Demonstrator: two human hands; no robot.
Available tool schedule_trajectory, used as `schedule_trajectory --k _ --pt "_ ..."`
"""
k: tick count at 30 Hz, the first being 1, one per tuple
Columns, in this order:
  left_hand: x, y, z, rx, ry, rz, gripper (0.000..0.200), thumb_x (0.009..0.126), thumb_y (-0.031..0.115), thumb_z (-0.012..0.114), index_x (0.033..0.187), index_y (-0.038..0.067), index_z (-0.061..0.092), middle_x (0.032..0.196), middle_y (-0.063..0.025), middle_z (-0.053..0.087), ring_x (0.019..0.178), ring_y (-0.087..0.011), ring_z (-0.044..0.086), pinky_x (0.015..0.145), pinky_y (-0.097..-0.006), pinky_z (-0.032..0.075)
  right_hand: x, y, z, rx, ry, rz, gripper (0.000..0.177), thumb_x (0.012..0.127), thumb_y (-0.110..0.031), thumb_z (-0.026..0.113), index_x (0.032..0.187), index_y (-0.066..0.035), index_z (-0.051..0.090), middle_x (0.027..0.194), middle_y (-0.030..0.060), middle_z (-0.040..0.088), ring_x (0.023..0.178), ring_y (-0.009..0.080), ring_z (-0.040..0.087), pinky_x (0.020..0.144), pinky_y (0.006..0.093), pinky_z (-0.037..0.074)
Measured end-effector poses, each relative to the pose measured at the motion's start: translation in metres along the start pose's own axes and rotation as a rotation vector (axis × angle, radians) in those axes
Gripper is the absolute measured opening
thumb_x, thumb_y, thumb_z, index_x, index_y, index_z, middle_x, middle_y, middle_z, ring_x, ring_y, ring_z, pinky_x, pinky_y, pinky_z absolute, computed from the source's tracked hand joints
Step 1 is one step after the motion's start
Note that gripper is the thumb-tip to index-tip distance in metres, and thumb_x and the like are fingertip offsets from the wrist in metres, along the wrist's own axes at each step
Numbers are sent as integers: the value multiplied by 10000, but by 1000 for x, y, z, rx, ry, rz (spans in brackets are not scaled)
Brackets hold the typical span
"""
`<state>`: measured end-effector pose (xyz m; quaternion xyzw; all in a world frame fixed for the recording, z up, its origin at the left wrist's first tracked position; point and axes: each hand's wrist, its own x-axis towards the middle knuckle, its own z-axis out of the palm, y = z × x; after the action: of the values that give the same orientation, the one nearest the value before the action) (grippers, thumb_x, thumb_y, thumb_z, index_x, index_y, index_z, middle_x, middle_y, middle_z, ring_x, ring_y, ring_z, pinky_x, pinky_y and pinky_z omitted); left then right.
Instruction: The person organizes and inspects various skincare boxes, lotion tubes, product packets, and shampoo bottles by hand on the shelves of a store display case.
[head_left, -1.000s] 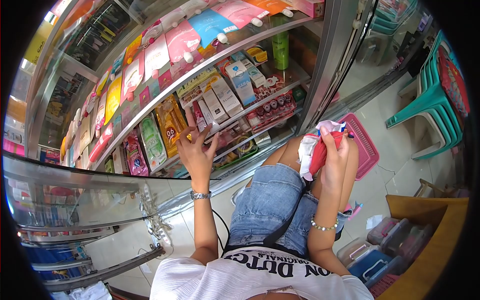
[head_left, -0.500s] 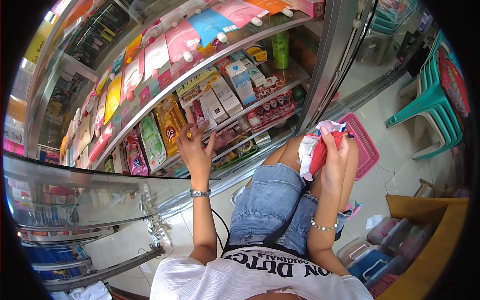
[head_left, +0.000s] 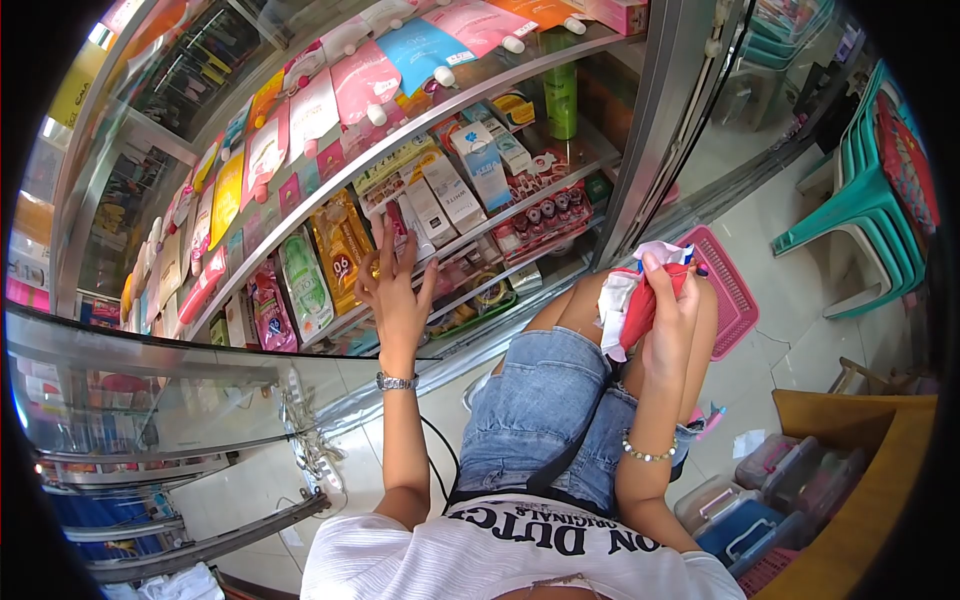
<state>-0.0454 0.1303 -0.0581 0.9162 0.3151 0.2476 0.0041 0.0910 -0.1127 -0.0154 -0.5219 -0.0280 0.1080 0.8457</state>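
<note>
My left hand is held up at the middle shelf of the glass display case, its fingers spread and nothing gripped. The fingertips are right at a small pink-and-white tube, beside a white box. Left of the fingers stands a brown-and-yellow packet. Over my right thigh, my right hand is closed around a crumpled red-and-white cloth, with the thumb pressed on top. A bit of blue shows at the bundle's upper edge.
Colourful tubes and sachets line the upper glass shelf. A pink basket sits on the floor beyond my right knee. Stacked green stools stand at the right. Lidded plastic boxes lie near a wooden edge.
My left hand has shifted slightly, its fingers lifting a little higher towards the small tube. My right hand and the cloth have stayed in place.
</note>
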Motion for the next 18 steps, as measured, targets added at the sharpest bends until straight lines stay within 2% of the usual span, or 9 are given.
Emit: schedule_trajectory --k 18 --pt "2 -4 9 -18 86 -11 291 827 251 573 1095 161 642 1395 30 366 1115 -296 316 962 -439 192 2 2 -2 25 7 2 185 810 -153 664 918 -35 572 782 -8 578 674 51 537 618 193 438"
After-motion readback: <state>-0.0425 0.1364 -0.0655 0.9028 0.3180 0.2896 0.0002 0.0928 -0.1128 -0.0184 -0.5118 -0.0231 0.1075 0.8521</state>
